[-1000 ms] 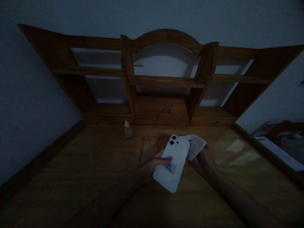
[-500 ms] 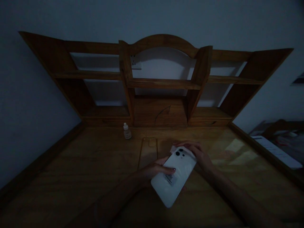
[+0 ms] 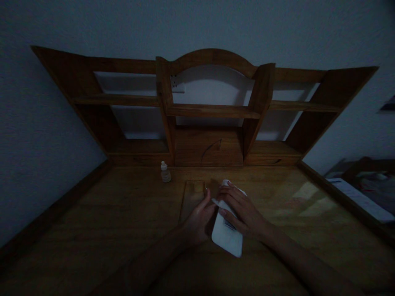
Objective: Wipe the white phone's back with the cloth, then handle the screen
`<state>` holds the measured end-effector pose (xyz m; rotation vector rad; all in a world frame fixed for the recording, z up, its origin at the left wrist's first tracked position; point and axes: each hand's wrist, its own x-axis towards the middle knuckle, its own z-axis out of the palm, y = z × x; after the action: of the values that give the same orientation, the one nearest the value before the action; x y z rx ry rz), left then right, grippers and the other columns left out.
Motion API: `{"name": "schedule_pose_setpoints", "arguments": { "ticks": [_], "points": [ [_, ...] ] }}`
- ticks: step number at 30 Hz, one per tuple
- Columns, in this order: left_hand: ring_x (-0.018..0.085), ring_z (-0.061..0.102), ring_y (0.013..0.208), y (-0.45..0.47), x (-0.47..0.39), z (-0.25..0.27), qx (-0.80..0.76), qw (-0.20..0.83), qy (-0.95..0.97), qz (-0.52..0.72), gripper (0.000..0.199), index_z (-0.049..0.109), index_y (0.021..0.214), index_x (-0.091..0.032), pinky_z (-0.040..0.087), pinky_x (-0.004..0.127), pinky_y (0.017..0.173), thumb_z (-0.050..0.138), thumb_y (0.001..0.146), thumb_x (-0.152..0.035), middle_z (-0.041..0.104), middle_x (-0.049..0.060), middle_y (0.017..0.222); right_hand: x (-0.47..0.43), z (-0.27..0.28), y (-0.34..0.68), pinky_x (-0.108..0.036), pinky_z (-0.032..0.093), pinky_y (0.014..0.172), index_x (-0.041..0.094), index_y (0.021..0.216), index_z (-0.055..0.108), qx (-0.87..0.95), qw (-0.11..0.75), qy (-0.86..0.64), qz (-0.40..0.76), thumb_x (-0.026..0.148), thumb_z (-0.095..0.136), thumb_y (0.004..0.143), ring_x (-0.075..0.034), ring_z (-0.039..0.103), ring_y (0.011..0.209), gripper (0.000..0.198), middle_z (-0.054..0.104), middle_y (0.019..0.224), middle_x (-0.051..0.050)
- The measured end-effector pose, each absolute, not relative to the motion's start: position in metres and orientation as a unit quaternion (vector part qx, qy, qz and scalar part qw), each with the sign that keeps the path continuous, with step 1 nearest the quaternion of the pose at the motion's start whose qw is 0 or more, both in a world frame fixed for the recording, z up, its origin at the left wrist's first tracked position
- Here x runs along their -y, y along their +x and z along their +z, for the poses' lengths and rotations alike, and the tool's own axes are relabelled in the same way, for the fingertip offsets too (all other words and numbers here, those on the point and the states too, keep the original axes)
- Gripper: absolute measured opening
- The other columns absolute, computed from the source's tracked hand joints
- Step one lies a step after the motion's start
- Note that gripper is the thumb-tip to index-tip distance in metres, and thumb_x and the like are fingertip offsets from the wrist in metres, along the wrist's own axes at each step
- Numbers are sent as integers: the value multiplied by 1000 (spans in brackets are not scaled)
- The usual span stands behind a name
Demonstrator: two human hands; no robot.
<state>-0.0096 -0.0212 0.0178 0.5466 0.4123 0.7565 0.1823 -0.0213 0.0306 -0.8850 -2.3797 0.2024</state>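
Observation:
A white smartphone [image 3: 224,238] with a small printed label on its back is held over the desk, tilted, its camera end covered. My left hand [image 3: 200,216] grips it along the left edge, thumb raised, the other fingers partly hidden behind it. Across the upper back lies my right hand [image 3: 239,209], fingers bent over a thin white wipe [image 3: 226,182], which looks like tissue or cloth. Just left of the phone, a clear phone case [image 3: 193,195] with a yellowish rim rests flat on the desk, partly behind my left hand.
A small dropper-type bottle [image 3: 166,174] with a white cap stands left of the case. Behind it rises a wooden shelf unit [image 3: 212,111] against the wall. Raised edges [image 3: 55,209] border the wooden desk [image 3: 123,226]. A white flat object [image 3: 361,201] lies beyond the right edge.
The phone has turned more upright. My left thumb has lifted off its back, and my right hand has moved with the wipe from the top corner across the camera end.

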Motion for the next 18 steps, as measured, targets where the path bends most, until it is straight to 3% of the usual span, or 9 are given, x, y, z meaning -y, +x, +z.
{"name": "schedule_pose_setpoints", "arguments": {
  "ticks": [5, 9, 14, 18],
  "points": [
    [23, 61, 87, -4, 17, 20, -203, 878, 212, 378, 47, 63, 105, -19, 50, 37, 79, 46, 90, -60, 62, 8, 90, 26, 33, 179, -47, 35, 115, 21, 134, 50, 893, 296, -317, 122, 28, 49, 97, -24, 44, 134, 37, 55, 136, -10],
    [19, 60, 78, -3, 12, 22, -199, 890, 168, 375, 53, 60, 102, -15, 49, 31, 76, 47, 88, -64, 59, 6, 82, 30, 33, 176, -48, 29, 118, 22, 137, 47, 902, 281, -293, 146, 27, 50, 97, -23, 41, 137, 40, 52, 141, -9],
    [19, 61, 79, -9, 8, 24, -130, 918, 58, 370, 53, 59, 102, -13, 47, 31, 78, 46, 88, -63, 61, 7, 86, 35, 37, 170, -48, 28, 119, 23, 134, 50, 916, 264, -265, 147, 24, 50, 97, -22, 38, 139, 37, 47, 147, -7],
    [22, 63, 85, -8, 9, 28, -131, 905, 124, 386, 57, 61, 106, -15, 47, 34, 81, 41, 89, -66, 65, 8, 92, 39, 38, 167, -48, 28, 119, 23, 129, 53, 921, 249, -270, 129, 25, 51, 97, -23, 33, 142, 33, 38, 154, -7]
  ]
}}
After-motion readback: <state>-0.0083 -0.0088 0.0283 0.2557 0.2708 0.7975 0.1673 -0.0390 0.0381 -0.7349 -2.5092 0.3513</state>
